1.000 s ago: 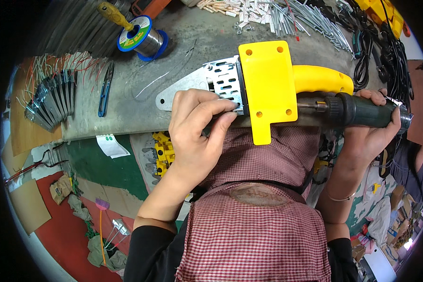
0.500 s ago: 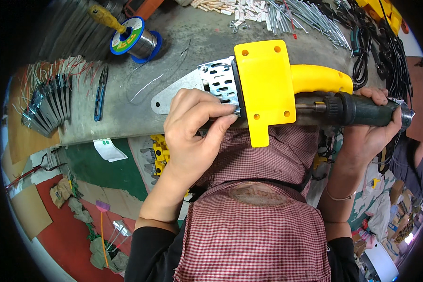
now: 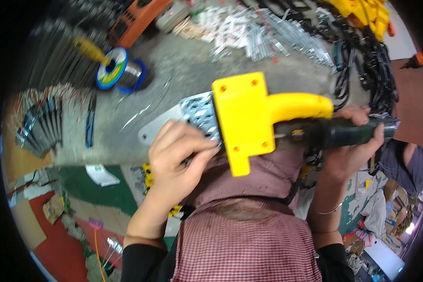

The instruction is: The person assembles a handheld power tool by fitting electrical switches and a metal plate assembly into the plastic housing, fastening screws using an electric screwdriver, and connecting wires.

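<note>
A pipe welding tool with a yellow plastic housing (image 3: pixel 244 120), a curved yellow handle (image 3: pixel 301 105) and a perforated metal cover (image 3: pixel 199 113) is held over the bench edge. A flat grey metal plate (image 3: pixel 157 127) sticks out at its left. My left hand (image 3: pixel 174 160) has thumb and forefinger pinched together at the cover's lower corner, against the yellow housing; whatever they pinch is too small to make out. My right hand (image 3: pixel 350 145) wraps round a dark green power screwdriver (image 3: pixel 348 133), whose bit points left at the housing's right side, below the handle.
On the bench (image 3: pixel 174 61) lie a solder spool (image 3: pixel 131 73), a blue-handled cutter (image 3: pixel 90 122), wired black strips (image 3: pixel 42 124), long screws (image 3: pixel 296 37), white pieces (image 3: pixel 225 23) and black cables (image 3: pixel 383 70). More yellow housings (image 3: pixel 362 16) are heaped at the far right.
The whole view has shifted and blurred, so bench, tool and hands appear lower and further left. Both hands keep their grips, and the screwdriver still points at the housing.
</note>
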Demonstrator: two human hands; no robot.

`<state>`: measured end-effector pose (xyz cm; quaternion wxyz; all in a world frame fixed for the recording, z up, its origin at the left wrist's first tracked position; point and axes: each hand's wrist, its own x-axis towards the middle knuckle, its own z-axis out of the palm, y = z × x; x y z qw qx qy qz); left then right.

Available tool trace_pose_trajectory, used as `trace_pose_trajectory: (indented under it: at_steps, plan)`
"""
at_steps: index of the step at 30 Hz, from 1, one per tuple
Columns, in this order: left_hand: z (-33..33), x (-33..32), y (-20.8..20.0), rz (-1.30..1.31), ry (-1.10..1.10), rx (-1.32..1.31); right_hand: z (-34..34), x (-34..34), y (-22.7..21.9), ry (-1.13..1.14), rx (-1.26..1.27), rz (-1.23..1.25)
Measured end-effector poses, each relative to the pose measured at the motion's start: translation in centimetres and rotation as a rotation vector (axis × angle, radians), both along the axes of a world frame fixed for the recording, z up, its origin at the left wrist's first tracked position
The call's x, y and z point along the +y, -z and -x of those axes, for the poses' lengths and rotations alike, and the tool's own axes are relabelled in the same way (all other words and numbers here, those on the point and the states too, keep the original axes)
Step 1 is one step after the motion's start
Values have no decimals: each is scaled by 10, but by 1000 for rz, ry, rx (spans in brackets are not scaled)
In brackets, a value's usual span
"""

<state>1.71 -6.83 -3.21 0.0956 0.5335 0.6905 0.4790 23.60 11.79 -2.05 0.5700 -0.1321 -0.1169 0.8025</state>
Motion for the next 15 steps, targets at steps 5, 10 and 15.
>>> trace_pose_trajectory:
  at_steps: [5,10,15]
  plan:
    - [-5,2,-1,37,-33,5,8,-9,0,88,-104,33]
    - [-6,0,-5,84,-37,-23,8,-10,-1,83,-171,42]
    - [8,-9,-10,156,19,-60,-21,23,-36,46,-545,-153]
